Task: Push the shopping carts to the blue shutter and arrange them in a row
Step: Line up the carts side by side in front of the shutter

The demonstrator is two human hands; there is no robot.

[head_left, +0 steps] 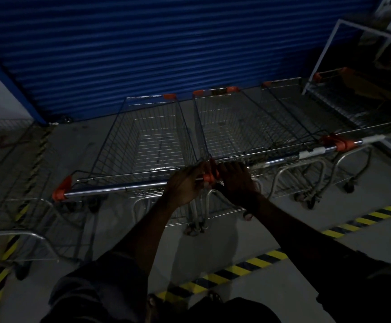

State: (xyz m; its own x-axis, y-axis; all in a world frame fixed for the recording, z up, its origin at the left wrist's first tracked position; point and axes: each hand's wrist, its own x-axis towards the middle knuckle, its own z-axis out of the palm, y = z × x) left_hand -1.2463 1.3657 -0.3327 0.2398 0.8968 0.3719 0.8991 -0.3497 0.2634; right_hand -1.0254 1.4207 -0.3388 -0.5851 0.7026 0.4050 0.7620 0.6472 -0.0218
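Note:
The blue shutter fills the back of the dim scene. Two wire shopping carts stand side by side facing it. The left cart has a chrome handle bar with orange end caps. The right cart touches it, its handle running off to the right. My left hand is closed on the right end of the left cart's handle. My right hand rests on the left end of the right cart's handle, its fingers curled over the bar. A third cart stands further right.
Another cart stands at the left edge. A white metal frame leans at the right by one more cart. Yellow-and-black hazard tape crosses the grey floor below my arms and runs along the left side.

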